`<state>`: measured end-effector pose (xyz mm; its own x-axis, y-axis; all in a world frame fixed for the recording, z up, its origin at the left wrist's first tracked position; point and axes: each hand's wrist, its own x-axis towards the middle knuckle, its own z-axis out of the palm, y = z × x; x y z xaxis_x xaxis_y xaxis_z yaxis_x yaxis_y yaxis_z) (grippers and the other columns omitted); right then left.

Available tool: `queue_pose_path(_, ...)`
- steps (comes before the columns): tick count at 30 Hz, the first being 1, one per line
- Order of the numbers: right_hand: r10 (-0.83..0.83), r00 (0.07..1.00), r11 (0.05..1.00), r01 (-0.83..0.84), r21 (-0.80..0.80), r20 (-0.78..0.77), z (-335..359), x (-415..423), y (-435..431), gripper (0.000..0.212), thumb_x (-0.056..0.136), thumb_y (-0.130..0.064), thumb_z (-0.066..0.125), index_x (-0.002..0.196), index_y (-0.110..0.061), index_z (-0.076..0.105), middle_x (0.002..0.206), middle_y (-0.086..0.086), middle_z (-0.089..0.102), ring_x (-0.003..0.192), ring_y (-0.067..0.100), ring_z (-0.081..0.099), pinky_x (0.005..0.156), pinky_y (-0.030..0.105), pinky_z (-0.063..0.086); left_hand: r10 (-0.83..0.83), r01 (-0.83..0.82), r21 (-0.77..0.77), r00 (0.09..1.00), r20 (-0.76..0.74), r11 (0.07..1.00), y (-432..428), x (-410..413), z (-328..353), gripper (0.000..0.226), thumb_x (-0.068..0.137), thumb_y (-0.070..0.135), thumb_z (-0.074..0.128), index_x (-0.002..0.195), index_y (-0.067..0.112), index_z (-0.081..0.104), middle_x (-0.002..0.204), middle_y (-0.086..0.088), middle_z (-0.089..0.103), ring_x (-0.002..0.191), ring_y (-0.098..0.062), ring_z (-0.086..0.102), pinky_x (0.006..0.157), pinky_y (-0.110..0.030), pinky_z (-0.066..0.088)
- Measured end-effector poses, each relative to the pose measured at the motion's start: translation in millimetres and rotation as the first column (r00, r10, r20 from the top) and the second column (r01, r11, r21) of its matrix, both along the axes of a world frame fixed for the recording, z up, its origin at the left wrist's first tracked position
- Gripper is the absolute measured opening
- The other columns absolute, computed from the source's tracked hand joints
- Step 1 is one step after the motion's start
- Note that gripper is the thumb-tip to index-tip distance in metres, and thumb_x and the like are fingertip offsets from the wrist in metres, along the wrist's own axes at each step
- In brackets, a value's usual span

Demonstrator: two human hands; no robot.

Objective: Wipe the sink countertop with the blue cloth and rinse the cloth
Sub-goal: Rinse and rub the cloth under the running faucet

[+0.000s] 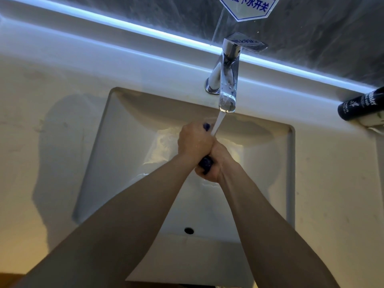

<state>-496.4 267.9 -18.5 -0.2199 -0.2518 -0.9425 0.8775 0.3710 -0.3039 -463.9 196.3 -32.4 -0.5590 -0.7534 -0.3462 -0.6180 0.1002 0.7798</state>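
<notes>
**Rinsing stage, wiping apparently done**

Your left hand (194, 142) and right hand (214, 163) were clenched tight around the wadded dark-blue cloth (205, 163), held over the white rectangular sink basin (124, 163) under the chrome tap's (227, 80) running stream. Wringing and shutting the water seemingly remained.

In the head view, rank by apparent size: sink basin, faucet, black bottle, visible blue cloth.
1. Sink basin
2. Faucet
3. Black bottle, partly cut off by the frame
4. Blue cloth, mostly hidden in both hands

White countertop (52, 125), faucet (225, 80), black bottle (361, 104) (lying down)
</notes>
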Motion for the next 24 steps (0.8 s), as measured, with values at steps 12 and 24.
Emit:
queue_pose_path(12, 0.116, 0.741, 0.993, -0.067, 0.1, -0.661, 5.7, -1.0, 27.3, 0.003, 0.105, -0.025, 0.057, 0.106, -0.022, 0.056, 0.113, 0.003, 0.067, 0.109, 0.029, 0.067, 0.094, 0.05, 0.059, 0.289, -0.213, 0.773, 0.957, 0.041, 0.597, -16.2, 29.7, -0.8, 0.04, 0.089, 0.047, 0.076, 0.1, 0.009, 0.072, 0.087, -0.01, 0.078, 0.071, -0.028, 0.073, 0.046, -0.027, 0.052)
queue_pose_path(24, 0.282, -0.097, 0.922, -0.246, 0.297, -0.955, 84.6, -54.1, 26.7, 0.045, 0.098, 0.0, 0.05, 0.14, -0.015, 0.055, 0.137, -0.008, 0.046, 0.113, 0.017, 0.057, 0.098, 0.044, 0.054, 0.466, -0.081, 0.907, 0.875, -0.134, 0.413, -13.0, 49.3, -4.0, 0.037, 0.087, 0.008, 0.078, 0.12, 0.007, 0.062, 0.099, -0.014, 0.071, 0.075, -0.027, 0.072, 0.056, -0.033, 0.055)
